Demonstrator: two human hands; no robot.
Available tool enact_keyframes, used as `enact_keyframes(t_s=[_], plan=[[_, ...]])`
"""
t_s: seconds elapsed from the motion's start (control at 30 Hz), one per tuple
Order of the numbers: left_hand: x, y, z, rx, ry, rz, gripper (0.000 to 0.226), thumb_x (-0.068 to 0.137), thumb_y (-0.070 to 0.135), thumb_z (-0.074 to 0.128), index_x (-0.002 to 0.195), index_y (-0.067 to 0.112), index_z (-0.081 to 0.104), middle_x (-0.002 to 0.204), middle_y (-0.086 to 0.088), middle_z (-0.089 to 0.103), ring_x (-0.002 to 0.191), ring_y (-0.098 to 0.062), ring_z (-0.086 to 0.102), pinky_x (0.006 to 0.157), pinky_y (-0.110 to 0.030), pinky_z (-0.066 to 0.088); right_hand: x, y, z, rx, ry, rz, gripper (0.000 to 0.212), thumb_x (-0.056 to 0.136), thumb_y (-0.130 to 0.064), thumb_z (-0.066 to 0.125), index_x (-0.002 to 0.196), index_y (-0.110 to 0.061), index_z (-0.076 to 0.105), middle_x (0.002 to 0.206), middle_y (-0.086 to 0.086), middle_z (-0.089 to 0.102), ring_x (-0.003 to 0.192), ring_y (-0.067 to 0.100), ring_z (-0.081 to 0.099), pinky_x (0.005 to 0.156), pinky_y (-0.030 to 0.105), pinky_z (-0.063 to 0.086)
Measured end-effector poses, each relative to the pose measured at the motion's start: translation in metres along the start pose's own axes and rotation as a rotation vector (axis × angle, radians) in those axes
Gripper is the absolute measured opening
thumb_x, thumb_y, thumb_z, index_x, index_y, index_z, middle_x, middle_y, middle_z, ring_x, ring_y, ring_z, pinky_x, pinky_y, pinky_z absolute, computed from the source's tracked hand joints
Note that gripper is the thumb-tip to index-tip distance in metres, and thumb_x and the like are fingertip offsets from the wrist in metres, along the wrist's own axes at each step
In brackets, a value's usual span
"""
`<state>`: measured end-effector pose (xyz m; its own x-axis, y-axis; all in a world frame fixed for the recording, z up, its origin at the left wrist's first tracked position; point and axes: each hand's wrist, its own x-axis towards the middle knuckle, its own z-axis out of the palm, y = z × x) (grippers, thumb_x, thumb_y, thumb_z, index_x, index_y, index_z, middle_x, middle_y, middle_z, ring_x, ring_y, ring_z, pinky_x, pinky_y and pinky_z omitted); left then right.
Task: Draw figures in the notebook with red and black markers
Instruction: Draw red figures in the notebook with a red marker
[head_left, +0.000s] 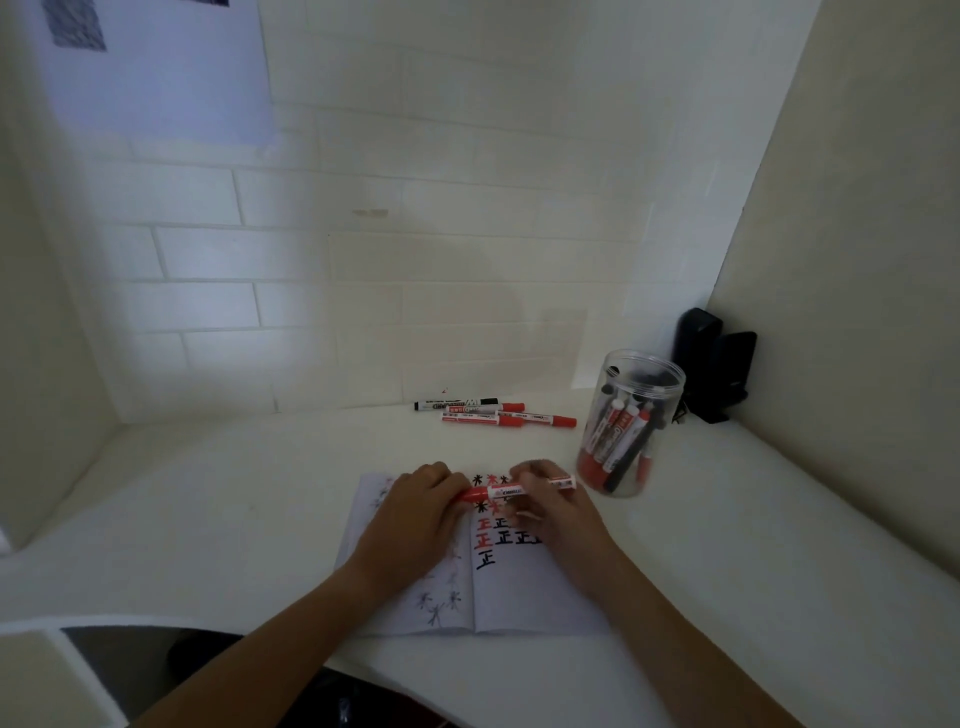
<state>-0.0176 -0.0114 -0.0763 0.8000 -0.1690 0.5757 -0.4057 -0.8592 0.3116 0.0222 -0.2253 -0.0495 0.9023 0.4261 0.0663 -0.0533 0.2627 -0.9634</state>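
The open white paper notebook (519, 597) lies near the white desk's (727, 545) front edge, its upper rows of figures partly hidden by both hands. Left hand (415, 514) grips the red cap of a red-and-white marker (511, 491); right hand (556, 512) grasps its barrel, held level between them above the page.

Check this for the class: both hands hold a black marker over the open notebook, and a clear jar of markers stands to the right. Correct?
Not quite: the head view shows the marker is red, not black. The left hand and right hand hold it over the open notebook; the clear jar stands right.
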Motion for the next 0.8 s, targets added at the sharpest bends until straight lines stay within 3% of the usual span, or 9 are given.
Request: enact_keyframes(t_s=[0.07,0.2,0.27,0.37,0.47,0.53,0.63,0.7,0.8], plan=[[-0.001,0.000,0.000,0.023,-0.002,0.001,0.027,0.104,0.040,0.039,0.106,0.023,0.060,0.093,0.009,0.052,0.081,-0.008,0.044,0.074,-0.025,0.034,-0.003,-0.005,-0.007,0.022,0.073,-0.029,0.020,0.094,-0.021,0.070,0.098,-0.002,0.066,0.091,0.014,0.068,0.077,0.024,0.066,0.069,0.032,0.056],[0.000,-0.001,0.003,0.032,-0.016,-0.001,0.029,0.105,0.040,0.038,0.106,0.021,0.060,0.093,0.008,0.053,0.082,-0.011,0.045,0.074,-0.027,0.037,-0.008,-0.007,-0.028,-0.441,0.070,-0.138,0.013,0.096,-0.015,0.072,0.086,-0.007,0.070,0.074,0.010,0.070,0.071,0.027,0.071,0.069,0.031,0.059],[-0.001,-0.002,0.004,0.044,-0.046,0.016,0.030,0.106,0.041,0.037,0.107,0.022,0.060,0.095,0.007,0.055,0.084,-0.012,0.046,0.075,-0.029,0.041,-0.010,-0.006,-0.029,-0.538,0.030,-0.166,0.012,0.096,-0.014,0.072,0.086,-0.009,0.070,0.070,0.010,0.070,0.067,0.024,0.070,0.066,0.030,0.058],[0.000,-0.001,0.003,0.061,-0.048,0.030,0.030,0.105,0.042,0.037,0.107,0.023,0.060,0.093,0.012,0.051,0.083,-0.009,0.043,0.074,-0.027,0.038,-0.010,-0.002,-0.025,-0.669,0.027,-0.207,0.010,0.098,-0.024,0.070,0.091,-0.016,0.071,0.076,0.006,0.070,0.067,0.015,0.067,0.066,0.028,0.056],[-0.001,0.000,0.002,0.072,-0.035,0.004,0.032,0.103,0.045,0.039,0.107,0.025,0.063,0.092,0.016,0.048,0.083,-0.006,0.043,0.074,-0.026,0.038,-0.010,0.000,-0.022,-0.810,0.015,-0.203,0.007,0.097,-0.032,0.070,0.099,-0.026,0.073,0.090,-0.006,0.072,0.083,0.011,0.068,0.080,0.031,0.058],[-0.002,-0.001,0.002,0.067,0.001,-0.056,0.031,0.103,0.042,0.041,0.114,0.024,0.064,0.098,0.011,0.059,0.088,-0.008,0.051,0.079,-0.029,0.046,-0.012,0.001,-0.022,-0.823,0.016,-0.170,0.007,0.098,-0.028,0.068,0.104,-0.029,0.072,0.093,-0.008,0.071,0.086,0.013,0.069,0.081,0.032,0.057],[-0.002,0.003,-0.002,0.007,0.091,-0.199,0.025,0.104,0.028,0.048,0.126,0.019,0.056,0.100,0.003,0.067,0.084,-0.011,0.058,0.076,-0.025,0.048,-0.014,-0.002,-0.021,-0.740,0.052,-0.157,0.014,0.106,-0.022,0.054,0.110,-0.030,0.065,0.088,-0.006,0.069,0.069,0.015,0.062,0.065,0.030,0.051],[-0.002,0.007,-0.005,-0.006,0.076,-0.183,0.016,0.105,0.023,0.046,0.120,0.023,0.053,0.092,0.010,0.061,0.074,-0.008,0.056,0.065,-0.020,0.045,-0.015,-0.003,-0.018,-0.578,0.083,-0.158,0.023,0.110,-0.015,0.045,0.109,-0.023,0.067,0.085,-0.006,0.068,0.060,0.013,0.054,0.056,0.024,0.044],[-0.003,0.006,-0.006,0.014,-0.005,-0.113,0.019,0.101,0.026,0.038,0.110,0.028,0.055,0.092,0.009,0.056,0.071,-0.008,0.055,0.062,-0.027,0.050,-0.016,-0.008,-0.012,-0.338,0.136,-0.111,0.038,0.109,-0.001,0.037,0.104,-0.009,0.074,0.093,0.007,0.067,0.059,0.015,0.058,0.055,0.022,0.047]])
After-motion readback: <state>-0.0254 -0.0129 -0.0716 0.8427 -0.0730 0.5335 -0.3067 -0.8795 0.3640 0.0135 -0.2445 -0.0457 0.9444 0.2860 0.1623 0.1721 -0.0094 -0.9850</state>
